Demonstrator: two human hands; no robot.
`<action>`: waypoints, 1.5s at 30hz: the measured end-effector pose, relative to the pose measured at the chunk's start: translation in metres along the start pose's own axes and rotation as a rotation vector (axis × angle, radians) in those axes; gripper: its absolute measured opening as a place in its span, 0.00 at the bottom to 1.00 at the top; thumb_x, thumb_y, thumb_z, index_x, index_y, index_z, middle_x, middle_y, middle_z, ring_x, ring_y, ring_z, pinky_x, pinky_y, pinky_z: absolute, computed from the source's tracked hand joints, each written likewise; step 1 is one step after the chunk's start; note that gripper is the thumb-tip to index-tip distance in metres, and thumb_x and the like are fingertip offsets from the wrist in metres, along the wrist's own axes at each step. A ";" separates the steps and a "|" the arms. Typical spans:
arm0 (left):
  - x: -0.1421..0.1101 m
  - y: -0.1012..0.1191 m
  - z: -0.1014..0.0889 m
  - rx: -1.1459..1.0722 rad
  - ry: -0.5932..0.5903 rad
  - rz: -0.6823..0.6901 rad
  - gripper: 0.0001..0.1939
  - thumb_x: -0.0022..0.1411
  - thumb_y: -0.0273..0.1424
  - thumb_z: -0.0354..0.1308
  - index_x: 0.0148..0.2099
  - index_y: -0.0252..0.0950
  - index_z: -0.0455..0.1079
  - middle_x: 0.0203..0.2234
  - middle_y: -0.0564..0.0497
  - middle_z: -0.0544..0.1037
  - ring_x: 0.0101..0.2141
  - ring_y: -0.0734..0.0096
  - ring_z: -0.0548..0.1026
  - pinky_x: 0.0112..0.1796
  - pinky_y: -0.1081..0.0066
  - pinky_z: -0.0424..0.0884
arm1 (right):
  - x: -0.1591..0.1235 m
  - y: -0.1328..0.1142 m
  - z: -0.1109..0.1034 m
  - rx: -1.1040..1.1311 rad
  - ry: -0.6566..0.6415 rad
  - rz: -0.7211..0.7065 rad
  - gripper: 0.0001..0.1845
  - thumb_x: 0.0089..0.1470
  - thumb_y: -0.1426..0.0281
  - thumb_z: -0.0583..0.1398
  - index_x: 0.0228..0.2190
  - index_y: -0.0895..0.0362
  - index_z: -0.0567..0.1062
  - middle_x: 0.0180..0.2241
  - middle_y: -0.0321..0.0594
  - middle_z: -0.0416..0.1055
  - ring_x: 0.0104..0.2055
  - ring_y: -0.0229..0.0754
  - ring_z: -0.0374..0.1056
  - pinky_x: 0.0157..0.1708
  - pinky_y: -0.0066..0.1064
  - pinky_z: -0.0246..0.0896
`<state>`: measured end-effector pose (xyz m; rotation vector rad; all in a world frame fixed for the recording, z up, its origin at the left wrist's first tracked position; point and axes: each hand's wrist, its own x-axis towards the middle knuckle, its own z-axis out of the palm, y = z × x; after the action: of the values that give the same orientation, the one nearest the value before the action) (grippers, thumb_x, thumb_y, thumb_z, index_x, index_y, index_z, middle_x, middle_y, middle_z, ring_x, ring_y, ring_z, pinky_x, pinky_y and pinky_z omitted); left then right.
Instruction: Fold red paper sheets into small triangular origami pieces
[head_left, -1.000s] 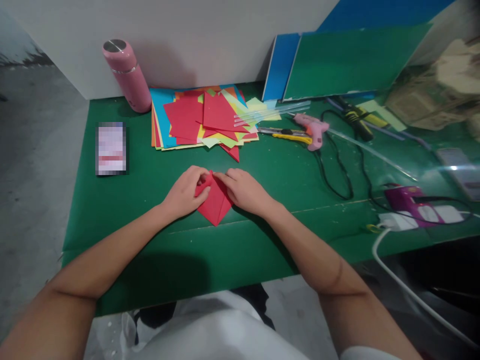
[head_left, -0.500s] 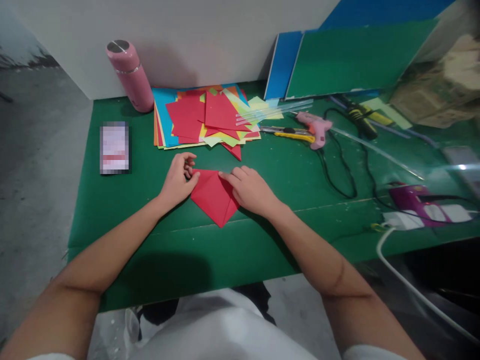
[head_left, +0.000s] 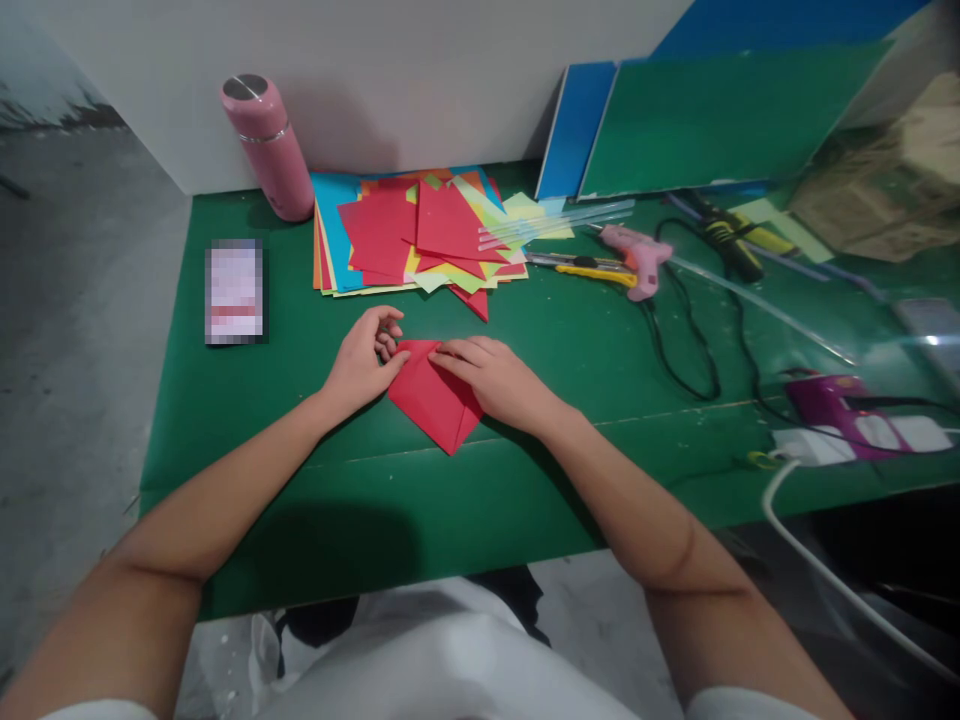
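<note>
A folded sheet of red paper (head_left: 435,405) lies on the green table with a point facing me and a crease line near its right side. My left hand (head_left: 365,352) is at its upper left corner, thumb on the paper and the other fingers curled above the edge. From the right, my right hand (head_left: 499,378) grips the paper's upper edge, fingertips pressed on the fold near the middle. The underside of the paper and part of its right side are hidden by this hand.
Behind the hands lies a stack of coloured paper (head_left: 375,245). A pink bottle (head_left: 274,165) stands to its left, above a blurred-out item (head_left: 235,290). On the right are a yellow cutter (head_left: 596,275), a pink glue gun (head_left: 637,260) with its cable, and a power strip (head_left: 862,415).
My right hand's fingertips have slid slightly left along the paper's upper edge, and its fingers lie flatter. My left hand stays at the left corner. The whole view has shifted a little.
</note>
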<state>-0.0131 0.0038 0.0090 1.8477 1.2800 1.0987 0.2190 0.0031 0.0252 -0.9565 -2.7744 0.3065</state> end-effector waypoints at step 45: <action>0.000 0.008 -0.022 0.617 -0.271 0.703 0.13 0.70 0.27 0.48 0.42 0.33 0.75 0.40 0.46 0.82 0.39 0.66 0.77 0.39 0.66 0.74 | -0.003 0.003 0.000 0.031 -0.016 0.043 0.28 0.59 0.79 0.49 0.60 0.55 0.66 0.65 0.39 0.58 0.52 0.49 0.61 0.51 0.43 0.59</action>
<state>-0.0292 0.0023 0.0262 2.9398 0.8682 0.7553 0.2230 0.0038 0.0240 -1.0122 -2.7583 0.3638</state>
